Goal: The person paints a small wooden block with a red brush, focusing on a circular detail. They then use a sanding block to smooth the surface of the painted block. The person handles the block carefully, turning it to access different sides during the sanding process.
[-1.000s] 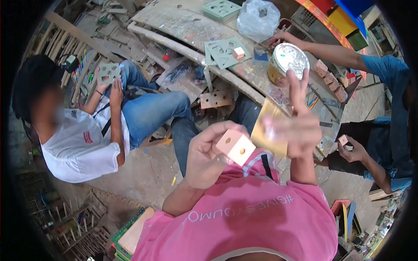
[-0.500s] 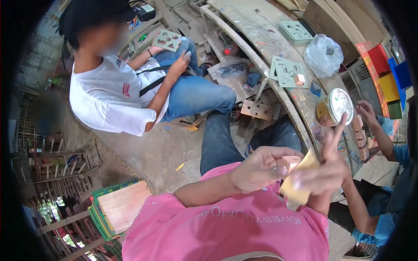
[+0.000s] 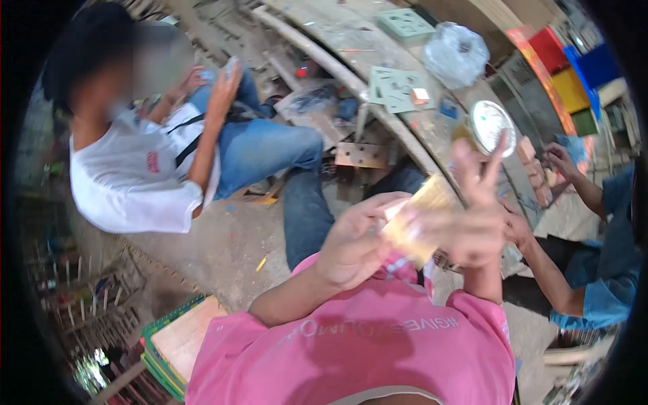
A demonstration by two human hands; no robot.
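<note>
A small pale wooden block (image 3: 394, 210) is held in my left hand (image 3: 351, 244), its fingers closed round the sides. My right hand (image 3: 472, 235), smeared by motion, grips a piece of yellow sandpaper (image 3: 432, 197) with some fingers pointing up and away. The sandpaper lies over the block's right side and hides much of it. Both hands are in front of my pink shirt, close together. Just beyond the right hand, on the bench, is a tub with a whitish round lid (image 3: 493, 128).
The wooden bench (image 3: 344, 34) bears pale green cut-out plates (image 3: 388, 86), a small block (image 3: 419, 96) and a clear plastic bag (image 3: 457, 55). A co-worker in white (image 3: 135, 185) sits at left. At right, another person's hand (image 3: 565, 162) is by stacked blocks (image 3: 535, 177). Boards (image 3: 183, 341) lie lower left.
The whole view has shifted, with the bench and tub now further left and higher. My hands and the sandpaper sit further left in the picture, the sandpaper now covering more of the block.
</note>
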